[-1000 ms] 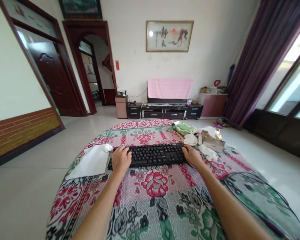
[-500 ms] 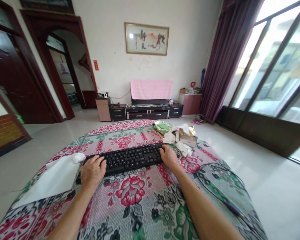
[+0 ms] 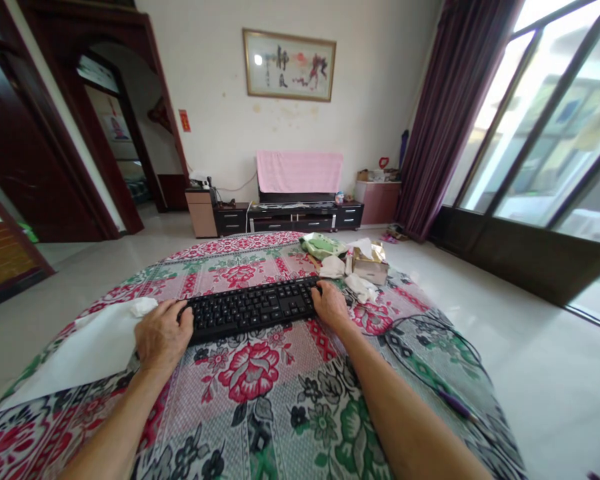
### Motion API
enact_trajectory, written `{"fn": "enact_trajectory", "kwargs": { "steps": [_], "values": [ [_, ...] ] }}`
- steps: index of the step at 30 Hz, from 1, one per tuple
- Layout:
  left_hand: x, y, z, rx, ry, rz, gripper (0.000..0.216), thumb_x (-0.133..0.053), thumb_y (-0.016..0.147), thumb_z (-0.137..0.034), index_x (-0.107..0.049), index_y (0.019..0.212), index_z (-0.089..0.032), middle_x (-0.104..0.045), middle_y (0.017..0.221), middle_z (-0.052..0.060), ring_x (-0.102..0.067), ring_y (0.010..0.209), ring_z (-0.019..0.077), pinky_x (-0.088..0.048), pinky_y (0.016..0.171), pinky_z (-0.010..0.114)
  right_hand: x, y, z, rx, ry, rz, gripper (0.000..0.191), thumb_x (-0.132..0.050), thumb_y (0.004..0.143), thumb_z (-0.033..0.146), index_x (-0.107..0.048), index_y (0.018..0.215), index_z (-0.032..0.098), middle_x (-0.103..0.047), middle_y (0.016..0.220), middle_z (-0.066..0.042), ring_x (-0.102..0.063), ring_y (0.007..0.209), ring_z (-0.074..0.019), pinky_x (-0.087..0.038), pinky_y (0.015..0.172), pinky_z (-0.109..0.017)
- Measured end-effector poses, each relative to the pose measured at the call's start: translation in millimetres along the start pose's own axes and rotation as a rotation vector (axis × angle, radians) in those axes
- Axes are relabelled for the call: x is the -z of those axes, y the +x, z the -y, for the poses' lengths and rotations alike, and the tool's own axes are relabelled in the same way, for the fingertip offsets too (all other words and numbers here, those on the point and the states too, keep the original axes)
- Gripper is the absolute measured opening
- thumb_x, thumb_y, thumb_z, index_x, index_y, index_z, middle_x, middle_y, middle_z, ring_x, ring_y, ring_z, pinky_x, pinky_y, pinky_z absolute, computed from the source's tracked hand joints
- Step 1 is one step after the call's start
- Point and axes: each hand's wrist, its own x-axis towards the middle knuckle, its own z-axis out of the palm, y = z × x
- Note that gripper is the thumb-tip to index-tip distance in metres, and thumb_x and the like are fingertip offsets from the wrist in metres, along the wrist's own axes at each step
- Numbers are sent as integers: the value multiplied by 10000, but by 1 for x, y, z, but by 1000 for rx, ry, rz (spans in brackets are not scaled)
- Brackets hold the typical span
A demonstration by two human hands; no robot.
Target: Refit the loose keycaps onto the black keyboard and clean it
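A black computer keyboard (image 3: 253,308) lies across the floral tablecloth in front of me, its keys facing up. My left hand (image 3: 163,335) is wrapped over the keyboard's left end, thumb along the near side, and hides that end. At the opposite end, my right hand (image 3: 329,303) grips the right edge with curled fingers. Under and beside my left hand is a white sheet (image 3: 73,353), with a crumpled white tissue (image 3: 143,307) at its top corner.
Beyond my right hand are a tissue box (image 3: 371,265), crumpled tissues (image 3: 361,289) and a green packet (image 3: 323,245). A black cable (image 3: 420,380) with a purple-handled tool (image 3: 456,404) runs along the right side of the round table. Further back stands a low cabinet (image 3: 293,220).
My left hand has shifted left, further over the keyboard's left end. My right hand keeps its place on the right end. The whole view has moved slightly.
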Motion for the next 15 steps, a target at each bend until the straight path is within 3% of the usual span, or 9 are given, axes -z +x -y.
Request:
{"fn": "enact_trajectory", "kwargs": {
  "steps": [8, 15],
  "values": [
    [1, 1, 12, 127, 68, 170, 487, -338, 822, -433, -599, 1094, -125, -580, 1104, 139, -525, 1022, 292, -420, 863, 394, 3, 0, 2, -1, 4, 5, 373, -376, 858, 336, -581, 1090, 128, -621, 1086, -134, -566, 1000, -224, -361, 873, -298],
    [2, 1, 8, 169, 34, 205, 508, -319, 833, -440, -558, 1149, -123, -547, 1150, 148, -525, 1036, 300, -430, 858, 399, 2, 1, 3, -11, -3, 1, 367, -382, 854, 330, -595, 1077, 131, -630, 1078, -133, -575, 985, -214, -375, 849, -279]
  ]
}}
